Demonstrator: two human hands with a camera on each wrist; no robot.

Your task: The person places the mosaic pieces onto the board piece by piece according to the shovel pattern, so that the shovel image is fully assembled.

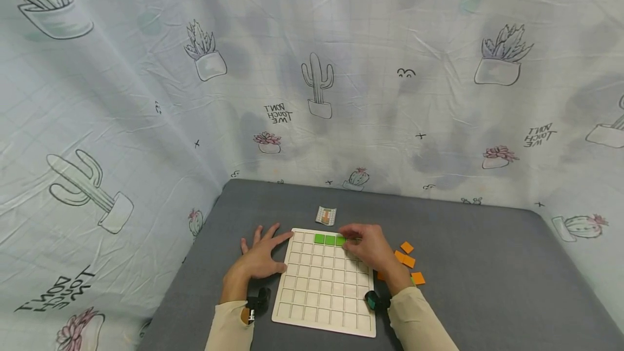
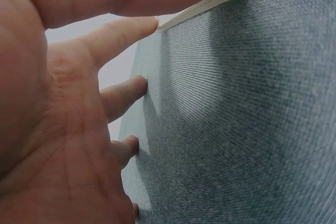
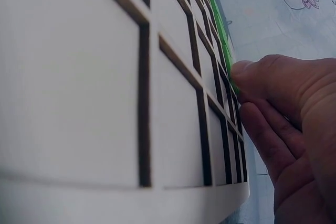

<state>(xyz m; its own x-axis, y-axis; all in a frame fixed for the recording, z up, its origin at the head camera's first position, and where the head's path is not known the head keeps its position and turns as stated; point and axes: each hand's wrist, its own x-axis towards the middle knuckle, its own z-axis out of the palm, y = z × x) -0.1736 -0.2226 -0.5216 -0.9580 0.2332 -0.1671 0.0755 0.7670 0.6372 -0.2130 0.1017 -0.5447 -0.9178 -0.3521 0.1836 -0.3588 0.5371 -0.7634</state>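
the board (image 1: 312,286), a pale grid of shallow cells, lies flat on the grey counter (image 1: 463,264) between the two hands, where both can reach it. green tiles (image 1: 330,240) sit side by side in its far row.

left hand (image 1: 260,259): fingers spread wide, nothing in its grasp. thumb and forefinger tips touch the board's left edge, probably to steady it against the other hand's pushing.

right hand (image 1: 372,248): thumb and fingers bent close together at the end of the green row, seeming to pinch a green tile (image 3: 235,86) there, likely to seat it square in its cell.

orange tiles (image 1: 408,261) lie loose to the right of the board, presumably kept on that side for the right hand. a small patterned card (image 1: 326,215) lies just beyond the far edge, perhaps so it can be looked at without being covered.

the views differ. the head view gives the whole layout, but the right hand hides its own fingertips. the right wrist view shows the thumb against the green and the raised ridges between cells. the left wrist view shows the bare palm and the other fingertips down on the counter, off the board.
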